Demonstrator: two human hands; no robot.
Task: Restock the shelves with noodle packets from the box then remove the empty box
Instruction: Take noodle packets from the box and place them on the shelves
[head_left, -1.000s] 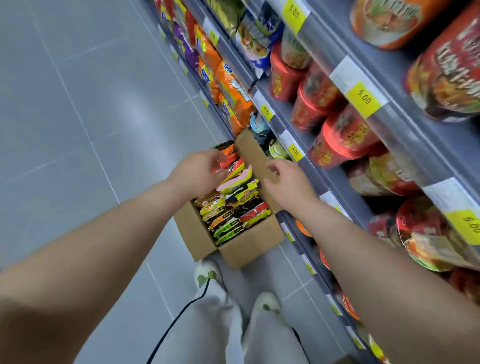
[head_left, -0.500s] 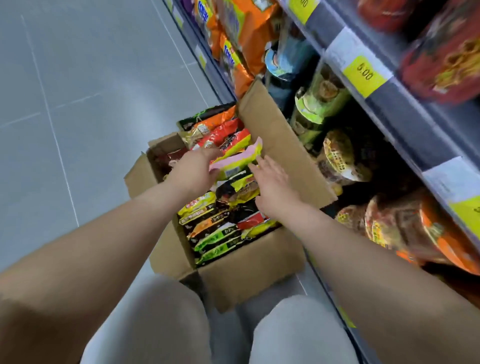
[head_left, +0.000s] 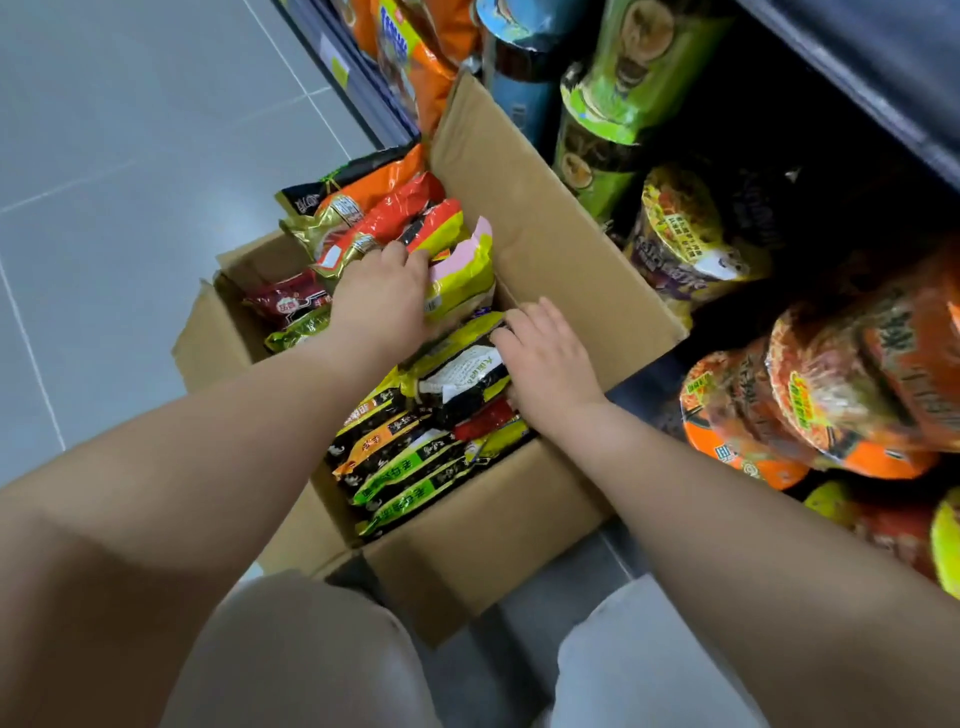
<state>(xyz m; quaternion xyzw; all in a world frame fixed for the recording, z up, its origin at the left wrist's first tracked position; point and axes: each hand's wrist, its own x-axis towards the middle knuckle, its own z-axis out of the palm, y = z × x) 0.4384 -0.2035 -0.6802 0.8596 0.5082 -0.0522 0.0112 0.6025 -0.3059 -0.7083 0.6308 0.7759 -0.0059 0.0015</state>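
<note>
An open cardboard box stands on the floor beside the shelves, packed with noodle packets on edge. My left hand reaches into the middle of the box, its fingers curled over the top of a yellow and pink packet and the red packets behind it. My right hand lies on a black and white packet near the box's right wall, fingers bent round its upper edge. Green and black packets fill the near end.
The box's right flap stands up against the lower shelf, which holds green tubs, bowl noodles and orange bowls. Orange bags sit further along. Grey tiled floor lies to the left. My knees fill the bottom edge.
I have crouched lower, so the box looks much bigger and nearer. Both hands have gone deeper among the packets, and the right hand now takes hold of the black and white packet.
</note>
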